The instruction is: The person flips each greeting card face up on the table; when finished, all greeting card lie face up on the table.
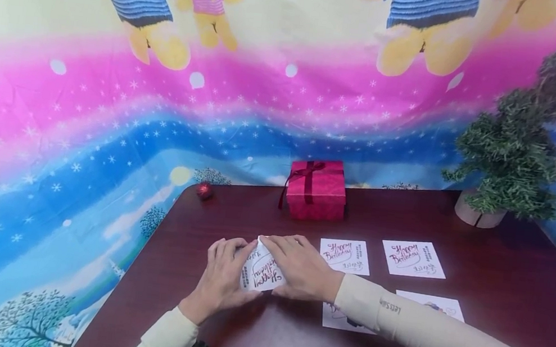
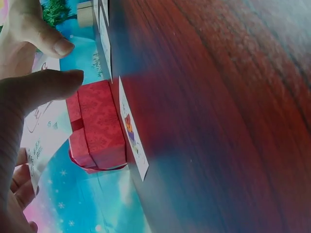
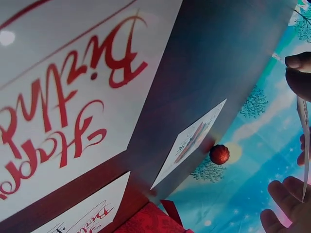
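Observation:
Both hands hold up a white "Happy Birthday" card [image 1: 261, 271] above the dark table. My left hand [image 1: 220, 277] grips its left side; the left wrist view shows the thumb [image 2: 46, 90] in front of the card [image 2: 48, 128] and fingers behind. From the opposite side my right hand [image 1: 306, 270] grips it, fingers over the top edge and thumb at the lower edge. The right wrist view catches this card [image 3: 305, 150] nearly edge-on. Beneath the hands lies another card with a small coloured picture [image 2: 130, 126], hidden in the head view.
Right of the hands lie several cards, including a lettered card [image 1: 343, 255], a farther one [image 1: 411, 259] and one partly under the right forearm [image 1: 341, 319]. Behind stand a red gift box [image 1: 317, 192], a small red ornament [image 1: 204, 190] and a potted green tree [image 1: 509, 152].

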### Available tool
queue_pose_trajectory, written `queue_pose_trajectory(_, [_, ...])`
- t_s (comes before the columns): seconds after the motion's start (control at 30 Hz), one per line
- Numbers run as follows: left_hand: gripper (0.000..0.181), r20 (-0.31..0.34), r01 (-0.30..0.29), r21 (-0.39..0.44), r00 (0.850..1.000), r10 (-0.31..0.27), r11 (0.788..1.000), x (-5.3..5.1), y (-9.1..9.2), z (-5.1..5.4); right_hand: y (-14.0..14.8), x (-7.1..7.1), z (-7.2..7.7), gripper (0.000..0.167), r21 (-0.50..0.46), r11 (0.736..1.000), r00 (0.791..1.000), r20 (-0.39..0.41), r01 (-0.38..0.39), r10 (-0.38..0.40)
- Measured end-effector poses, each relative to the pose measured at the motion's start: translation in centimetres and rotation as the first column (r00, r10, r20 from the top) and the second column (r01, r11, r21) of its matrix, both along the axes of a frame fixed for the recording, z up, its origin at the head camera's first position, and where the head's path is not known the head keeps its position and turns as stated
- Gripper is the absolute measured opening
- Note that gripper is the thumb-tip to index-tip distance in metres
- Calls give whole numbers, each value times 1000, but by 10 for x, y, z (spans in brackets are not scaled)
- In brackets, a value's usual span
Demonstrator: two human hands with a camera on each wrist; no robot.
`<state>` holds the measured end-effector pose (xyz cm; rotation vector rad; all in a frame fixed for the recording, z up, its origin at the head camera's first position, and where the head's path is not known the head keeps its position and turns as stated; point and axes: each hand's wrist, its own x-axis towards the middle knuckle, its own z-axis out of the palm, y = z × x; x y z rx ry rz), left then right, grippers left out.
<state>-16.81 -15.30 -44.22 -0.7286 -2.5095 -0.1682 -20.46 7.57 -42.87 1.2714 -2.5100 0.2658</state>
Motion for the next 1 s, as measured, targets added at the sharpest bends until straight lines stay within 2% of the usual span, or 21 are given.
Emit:
queue_pose_trajectory(0.1, [101, -9, -34, 18, 999, 34, 999, 0, 0, 1, -1, 0, -2, 108, -25, 999, 999, 40, 22, -21])
queue_pose_trajectory(0.27, [103, -5, -113, 49, 994, 113, 992, 1, -3, 3, -3, 0, -2, 106, -123, 991, 996, 80, 48, -38])
queue_pose_trajectory(0.43, [105, 7, -133, 80, 991, 133, 988, 3, -5, 1, -4, 0, -2, 103, -197, 980, 991, 133, 30, -4])
queue_pose_trajectory(0.57, [109, 42, -120, 95, 992, 116, 988, 4, -4, 2, -3, 0, -2, 97, -252, 968, 981, 188, 11, 37])
queue_pose_trajectory(0.67, [118, 89, -99, 78, 992, 92, 992, 3, -4, 5, -3, -3, -2, 94, -272, 962, 981, 190, 6, 47])
queue_pose_trajectory(0.77, [126, 154, -75, 9, 985, 72, 997, 3, -6, 10, -1, -6, 0, 91, -278, 960, 980, 190, -9, 64])
queue_pose_trajectory(0.83, [128, 200, -45, -46, 978, 53, 998, 3, -7, 14, 1, -7, 2, 86, -289, 957, 967, 237, -24, 96])
queue_pose_trajectory(0.93, [116, 193, 4, -96, 981, 15, 995, 2, -7, 15, 1, -7, 4, 80, -290, 955, 945, 290, -65, 152])
queue_pose_trajectory(1.0, [110, 166, 28, -112, 986, -9, 993, 1, -6, 15, 1, -7, 5, 77, -289, 953, 931, 317, -88, 182])
